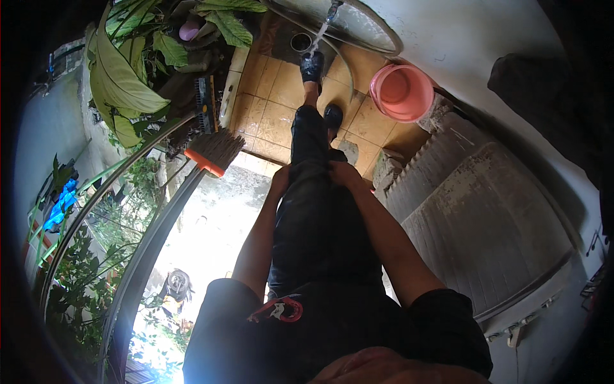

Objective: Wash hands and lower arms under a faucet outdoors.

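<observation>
My left hand [280, 180] and my right hand [345, 174] are closed on the dark trouser leg [308, 168], one on each side near the knee. Their fingertips are partly hidden in the cloth. That leg is stretched forward, its ankle bare below the hem. On its foot is a dark shoe [312, 66], held under a stream of water [319, 38] from a metal tap [334, 9]. My other foot, in a dark shoe [333, 116], stands on the wet tiles behind it.
A pink bucket [401, 93] stands right on the tan tiled floor [272, 115]. A ridged grey washboard-like slab [473, 211] fills the right side. At left are an orange-headed broom [211, 157], a brush [206, 105] and large-leaved plants [125, 77]. A hose [348, 61] curves near the drain [300, 42].
</observation>
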Tool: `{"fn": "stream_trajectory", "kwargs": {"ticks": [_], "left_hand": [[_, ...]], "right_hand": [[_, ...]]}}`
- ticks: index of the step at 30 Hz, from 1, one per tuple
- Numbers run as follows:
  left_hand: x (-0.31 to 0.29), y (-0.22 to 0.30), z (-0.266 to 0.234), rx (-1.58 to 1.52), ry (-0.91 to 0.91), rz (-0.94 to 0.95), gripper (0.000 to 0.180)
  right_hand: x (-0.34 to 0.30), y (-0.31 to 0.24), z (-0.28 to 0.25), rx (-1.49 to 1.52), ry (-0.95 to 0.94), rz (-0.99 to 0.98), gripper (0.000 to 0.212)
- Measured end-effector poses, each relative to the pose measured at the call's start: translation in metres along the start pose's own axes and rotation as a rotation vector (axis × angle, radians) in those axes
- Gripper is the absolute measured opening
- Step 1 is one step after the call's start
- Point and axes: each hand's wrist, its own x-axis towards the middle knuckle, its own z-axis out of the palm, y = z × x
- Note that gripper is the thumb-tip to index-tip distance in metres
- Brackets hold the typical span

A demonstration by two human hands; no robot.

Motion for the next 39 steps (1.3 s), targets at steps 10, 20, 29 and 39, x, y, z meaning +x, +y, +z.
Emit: {"fn": "stream_trajectory", "kwargs": {"ticks": [10, 20, 29, 39], "left_hand": [[0.006, 0.014, 0.007, -0.167, 0.101, -0.023, 0.047], [0.014, 0.029, -0.006, -0.218, 0.154, 0.028, 0.045], [0.008, 0.021, -0.013, -0.127, 0.166, 0.043, 0.045], [0.021, 0.020, -0.036, -0.316, 0.169, -0.053, 0.045]], "right_hand": [[-0.016, 0.001, 0.001, 0.061, 0.055, 0.066, 0.039], [-0.005, 0.011, 0.000, 0.056, 0.045, 0.025, 0.042], [-0.012, -0.014, -0.016, 0.083, 0.004, 0.038, 0.041], [0.003, -0.031, -0.036, 0.148, 0.096, -0.018, 0.038]]}}
